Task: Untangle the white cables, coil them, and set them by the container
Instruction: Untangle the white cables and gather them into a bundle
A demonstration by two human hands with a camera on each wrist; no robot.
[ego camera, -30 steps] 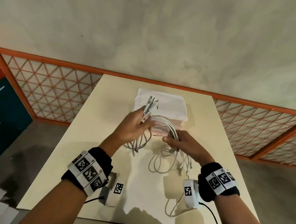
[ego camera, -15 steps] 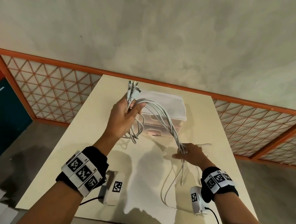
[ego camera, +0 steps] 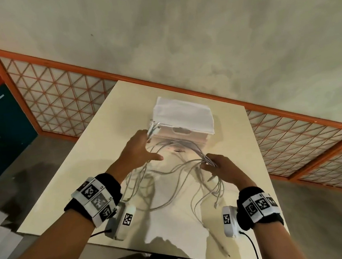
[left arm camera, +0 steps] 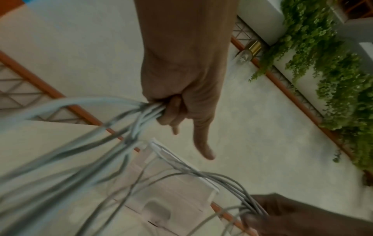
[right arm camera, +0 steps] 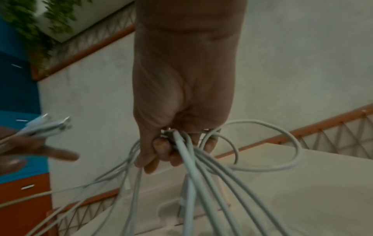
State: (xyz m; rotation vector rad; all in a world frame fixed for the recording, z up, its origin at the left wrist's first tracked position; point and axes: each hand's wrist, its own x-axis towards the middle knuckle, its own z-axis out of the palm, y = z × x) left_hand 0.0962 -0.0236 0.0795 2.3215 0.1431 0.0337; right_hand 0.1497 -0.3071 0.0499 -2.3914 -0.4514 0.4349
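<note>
Head cam looks down at you from above, over both hands and the whole worktop. Wrist cams sit close behind each hand, facing along the fingers. All three share the cables and container.

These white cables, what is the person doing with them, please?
A person stands at a table and holds a bunch of white cables in both hands. The left hand grips the plug ends close to the container. The right hand grips the same bunch further along, so the cables arc between the hands above the table. Loose ends hang down in loops. The cables are not yet coiled or set down.
</note>
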